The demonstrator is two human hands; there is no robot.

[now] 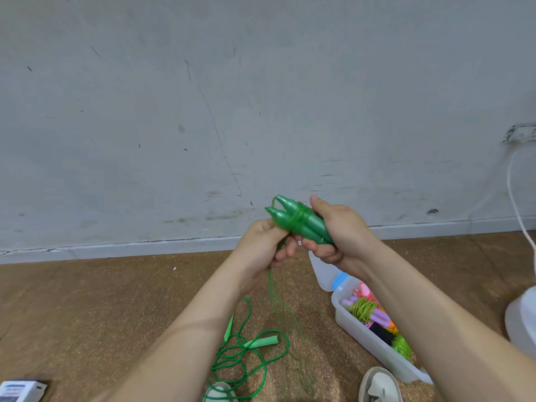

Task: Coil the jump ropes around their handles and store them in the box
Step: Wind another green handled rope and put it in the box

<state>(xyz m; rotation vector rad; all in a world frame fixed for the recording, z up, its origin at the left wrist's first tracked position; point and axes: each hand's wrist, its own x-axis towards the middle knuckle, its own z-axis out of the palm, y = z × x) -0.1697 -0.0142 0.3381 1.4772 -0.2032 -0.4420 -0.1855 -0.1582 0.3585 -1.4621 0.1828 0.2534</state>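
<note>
Green handles [298, 224] gripped by right fingers [319, 249]; left fingers [269, 231] pinch their rope [272, 285]

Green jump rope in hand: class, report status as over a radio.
Right hand grips paired green plastic handles. Left hand holds thin green cord, few turns wound, rest hanging. Clear plastic box open, nothing blocking.

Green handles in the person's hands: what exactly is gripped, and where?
The right hand grips the paired green handles by their rear ends, behind the wound turns. The left hand holds the loose rope near the handle tips.
</note>
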